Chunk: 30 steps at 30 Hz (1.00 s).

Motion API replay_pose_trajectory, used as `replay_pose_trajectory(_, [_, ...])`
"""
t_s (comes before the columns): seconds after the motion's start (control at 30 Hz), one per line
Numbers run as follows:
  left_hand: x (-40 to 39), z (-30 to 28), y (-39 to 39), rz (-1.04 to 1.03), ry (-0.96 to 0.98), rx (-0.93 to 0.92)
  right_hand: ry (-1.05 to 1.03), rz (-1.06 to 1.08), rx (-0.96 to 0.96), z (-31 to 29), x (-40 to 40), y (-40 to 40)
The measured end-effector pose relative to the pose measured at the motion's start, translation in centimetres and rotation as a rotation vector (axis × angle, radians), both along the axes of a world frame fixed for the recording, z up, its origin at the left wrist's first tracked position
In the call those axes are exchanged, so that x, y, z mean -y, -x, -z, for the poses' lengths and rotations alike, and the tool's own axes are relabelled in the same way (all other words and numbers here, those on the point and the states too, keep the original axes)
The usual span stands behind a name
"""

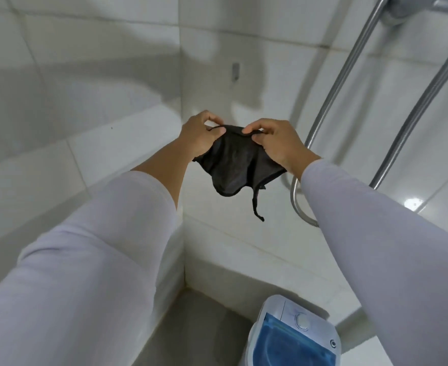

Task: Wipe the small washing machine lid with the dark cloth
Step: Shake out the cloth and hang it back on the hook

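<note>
High at centre frame, well above the small washing machine lid (292, 344) at 6 o'clock, we pinch the dark cloth (237, 161) by its top hem, left hand (199, 138) and right hand (278, 143) closed on it; it hangs limp and light, so we judge bunching into a pad best.

Two arms in view, each clad in a long, close-fitting sleeve of pale lilac-white knit — smooth, thin, lightly creased near the elbows. Left sleeve (90, 249) pushed up partway, ending in a soft rolled edge mid-forearm. Right sleeve (391, 260) reaching down to the wrist. Left hand (200, 138) and right hand (278, 145) bare — no rings, watch or gloves visible.
</note>
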<state>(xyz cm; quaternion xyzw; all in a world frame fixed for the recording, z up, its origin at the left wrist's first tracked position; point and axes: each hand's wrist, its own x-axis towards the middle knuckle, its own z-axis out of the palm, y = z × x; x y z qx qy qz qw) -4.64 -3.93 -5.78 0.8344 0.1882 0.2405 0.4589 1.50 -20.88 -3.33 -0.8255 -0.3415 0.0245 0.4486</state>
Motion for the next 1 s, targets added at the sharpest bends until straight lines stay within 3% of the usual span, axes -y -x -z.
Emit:
replay_pose_trajectory(0.23, [-2.3,-6.5,-3.0,-0.097,-0.039,0.123,0.105,0.125,0.264,-5.9,-3.8,-2.0])
replay_pose_trajectory(0.47, [-4.7,-7.1,-7.2,-0.187,-0.062,0.202,0.362,0.190,0.506,-6.2,-6.9,-4.7])
replay_pose_trajectory(0.6, [-5.0,-6.4,-8.6,-0.217,-0.080,0.202,0.367,0.232,0.510,-5.5,-7.9,-5.2])
replay_pose_trajectory(0.73, [-4.4,-5.0,-9.0,-0.234,-0.041,0.201,0.247,0.258,0.429,-4.3,-8.6,-5.8])
replay_pose_trajectory(0.9, [-2.1,-2.9,-8.9,-0.207,0.161,0.210,0.030,0.243,0.212,-2.1,-8.9,-5.1])
replay_pose_trajectory(1.0, [-1.0,-2.4,-8.5,-0.207,0.237,0.227,-0.005,0.213,0.178,-1.2,-8.7,-4.7])
